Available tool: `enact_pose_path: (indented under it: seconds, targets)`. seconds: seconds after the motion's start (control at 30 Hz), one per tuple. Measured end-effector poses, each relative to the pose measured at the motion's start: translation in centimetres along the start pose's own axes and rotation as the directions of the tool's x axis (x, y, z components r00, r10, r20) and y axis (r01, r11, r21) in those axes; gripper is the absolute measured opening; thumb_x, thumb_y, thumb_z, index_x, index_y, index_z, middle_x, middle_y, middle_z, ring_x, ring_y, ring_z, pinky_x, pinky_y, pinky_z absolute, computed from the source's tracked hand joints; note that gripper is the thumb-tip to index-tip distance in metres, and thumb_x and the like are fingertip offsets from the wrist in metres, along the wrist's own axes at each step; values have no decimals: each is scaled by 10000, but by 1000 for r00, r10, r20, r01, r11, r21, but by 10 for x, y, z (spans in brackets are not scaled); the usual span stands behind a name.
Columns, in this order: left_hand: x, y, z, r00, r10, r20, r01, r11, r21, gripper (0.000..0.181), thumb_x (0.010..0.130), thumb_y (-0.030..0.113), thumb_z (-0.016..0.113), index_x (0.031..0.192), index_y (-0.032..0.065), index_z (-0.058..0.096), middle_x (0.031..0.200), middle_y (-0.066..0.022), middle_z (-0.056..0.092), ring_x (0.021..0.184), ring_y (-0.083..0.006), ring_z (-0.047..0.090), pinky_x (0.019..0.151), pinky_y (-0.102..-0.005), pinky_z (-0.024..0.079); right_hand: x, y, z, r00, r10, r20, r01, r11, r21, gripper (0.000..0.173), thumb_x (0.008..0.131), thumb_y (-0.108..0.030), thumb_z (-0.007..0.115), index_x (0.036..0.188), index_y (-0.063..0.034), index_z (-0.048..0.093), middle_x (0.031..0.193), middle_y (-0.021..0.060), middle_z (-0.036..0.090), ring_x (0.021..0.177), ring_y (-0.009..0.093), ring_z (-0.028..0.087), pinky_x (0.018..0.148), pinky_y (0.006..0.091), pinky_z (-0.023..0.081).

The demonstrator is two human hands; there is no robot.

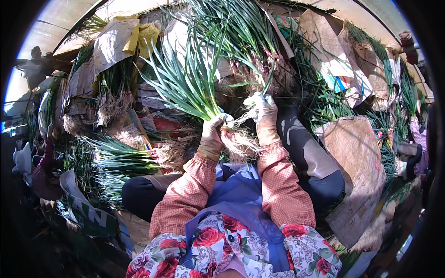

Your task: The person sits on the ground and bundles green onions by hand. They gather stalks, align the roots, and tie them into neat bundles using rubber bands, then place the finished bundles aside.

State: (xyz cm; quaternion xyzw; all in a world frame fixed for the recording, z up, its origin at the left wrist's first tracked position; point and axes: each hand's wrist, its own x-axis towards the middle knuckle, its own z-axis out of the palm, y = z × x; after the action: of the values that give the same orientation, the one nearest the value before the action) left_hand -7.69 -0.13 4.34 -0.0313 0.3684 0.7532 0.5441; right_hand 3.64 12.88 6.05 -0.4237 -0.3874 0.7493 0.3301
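My gloved left hand [215, 133] is closed round a bunch of green onions [198, 83], gripping it just above the roots; the leaves fan up and to the left, the pale roots hang to the right. Beside it, my gloved right hand [265, 113] holds a single green onion stalk [269, 81], whose thin roots trail down to the left towards the bunch. Beyond both hands lies a large heap of green onions [240, 31] with roots facing me. A further pile of green onions [125, 156] lies by my left knee, roots to the right.
Woven sacks [354, 166] lie by my right knee, and another sack [116, 43] covers bundles at the upper left. Cut leaves [326, 107] are strewn beyond my right leg. A person [45, 170] is at the far left; another person [417, 142] is at the far right.
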Motion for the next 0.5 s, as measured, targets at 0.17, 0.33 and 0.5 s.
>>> enact_pose_path:
  seconds: [0.17, 0.33, 0.5]
  targets:
    - [3, 4, -6, 999, 13, 38, -17, 995, 101, 236, 862, 88, 621, 1064, -11, 552, 784, -99, 641, 600, -164, 621, 521, -264, 528, -21, -21, -28, 959, 126, 254, -82, 981, -177, 299, 927, -235, 588, 1111, -1, 612, 963, 64, 679, 694, 98, 591, 639, 246, 490]
    - [4, 8, -2, 997, 52, -51, -49, 996, 75, 177, 826, 30, 622, 994, -18, 589, 721, -88, 667, 554, -154, 631, 480, -255, 516, -39, 15, -4, 830, -96, 550, 481, 623, -617, 261, 823, -120, 679, 1038, -10, 578, 921, 214, 631, 859, 394, 616, 741, 384, 508]
    - [-12, 73, 27, 951, 309, -21, -295, 926, 236, 235, 856, 186, 618, 899, -42, 656, 690, -161, 667, 471, -191, 606, 452, -264, 502, 2, 5, -111, 739, 639, 212, 467, -260, -845, 242, 891, -172, 533, 1081, -60, 631, 1065, 186, 661, 1049, 324, 629, 840, 409, 505]
